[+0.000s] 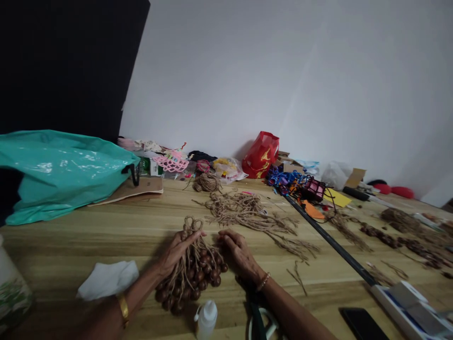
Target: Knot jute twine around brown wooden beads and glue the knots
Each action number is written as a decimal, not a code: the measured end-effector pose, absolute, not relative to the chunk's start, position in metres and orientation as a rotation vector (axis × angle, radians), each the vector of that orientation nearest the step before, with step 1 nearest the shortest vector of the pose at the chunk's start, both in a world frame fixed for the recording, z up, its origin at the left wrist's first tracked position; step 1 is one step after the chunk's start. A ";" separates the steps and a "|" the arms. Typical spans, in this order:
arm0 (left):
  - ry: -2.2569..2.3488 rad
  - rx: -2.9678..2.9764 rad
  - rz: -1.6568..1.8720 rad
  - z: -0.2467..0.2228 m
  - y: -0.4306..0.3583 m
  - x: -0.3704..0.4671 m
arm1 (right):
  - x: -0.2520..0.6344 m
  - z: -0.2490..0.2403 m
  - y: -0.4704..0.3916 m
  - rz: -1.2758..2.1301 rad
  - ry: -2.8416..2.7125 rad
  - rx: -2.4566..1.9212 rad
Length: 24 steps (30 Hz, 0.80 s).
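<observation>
My left hand [177, 250], with a gold band on its wrist, is closed around the upper part of a bundle of twine cords [191, 228] with loops at the top. Shiny round brown beads [201, 274] hang from its strands and lie on the table. My right hand [240, 255] is just right of the bundle, fingers curled and fingertips close together. Whatever they may hold is too small to make out. A small white squeeze bottle [207, 318] stands in front of the beads. Under my right forearm lies a dark-handled tool [257, 316], partly hidden.
Loose knotted twine [247, 212] spreads beyond my hands. A white cloth [109, 279] and a teal bag [71, 174] are on the left. A dark strip [329, 241] crosses the table on the right, near a black phone [363, 323]. A red bag [261, 156] stands by the wall.
</observation>
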<state>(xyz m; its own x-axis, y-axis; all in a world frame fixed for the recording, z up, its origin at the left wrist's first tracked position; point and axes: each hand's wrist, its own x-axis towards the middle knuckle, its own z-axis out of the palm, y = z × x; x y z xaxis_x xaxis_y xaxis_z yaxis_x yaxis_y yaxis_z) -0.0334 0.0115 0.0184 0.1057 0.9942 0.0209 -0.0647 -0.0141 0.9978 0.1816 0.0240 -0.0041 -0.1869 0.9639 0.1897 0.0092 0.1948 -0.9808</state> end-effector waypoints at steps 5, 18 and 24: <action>1.076 1.223 1.173 0.022 0.010 -0.033 | 0.180 -0.009 0.017 1.393 -1.420 -0.917; 0.862 1.066 1.099 0.039 -0.004 -0.017 | 0.186 0.025 -0.020 1.282 -1.820 -0.909; 0.740 1.051 1.047 0.053 -0.015 -0.009 | 0.185 0.027 -0.022 1.268 -1.811 -0.966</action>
